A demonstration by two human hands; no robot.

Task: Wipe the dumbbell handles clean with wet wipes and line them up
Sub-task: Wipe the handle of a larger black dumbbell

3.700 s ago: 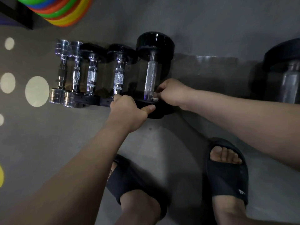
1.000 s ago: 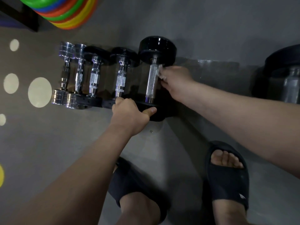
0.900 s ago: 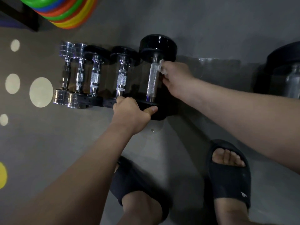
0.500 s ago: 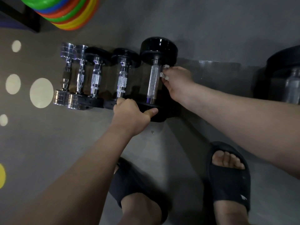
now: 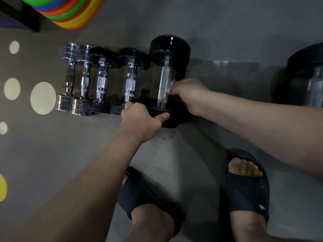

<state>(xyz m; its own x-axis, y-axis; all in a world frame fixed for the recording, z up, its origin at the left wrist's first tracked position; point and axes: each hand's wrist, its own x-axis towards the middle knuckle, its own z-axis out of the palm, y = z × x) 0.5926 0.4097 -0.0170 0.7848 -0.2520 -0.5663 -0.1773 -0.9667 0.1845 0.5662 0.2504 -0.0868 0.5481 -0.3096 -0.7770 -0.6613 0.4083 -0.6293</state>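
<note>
Five dumbbells lie side by side on the grey floor, toward twelve o'clock in the view, each with its bar running from twelve to six o'clock. The big black dumbbell sits at the three o'clock end of this row, and its rough metal handle is bare along most of its length. The left hand is curled over the near head of this dumbbell, at its six o'clock end, with the thumb laid along the head's edge toward three o'clock. The right hand reaches in from three o'clock, fingers bunched around a small white wipe, which it holds against the side of the handle a little below the middle. At nine o'clock from the big dumbbell lies a smaller black dumbbell, then a second small black dumbbell, then a chrome dumbbell and an end chrome dumbbell, all close together, their near heads roughly in one line. Well apart at three o'clock, a large dumbbell is cut off by the edge of the view. A stack of coloured discs fills the eleven o'clock corner. Pale round spots mark the floor at nine o'clock. At six o'clock stand two feet, one in a left slipper, one in a right slipper, both black.
</note>
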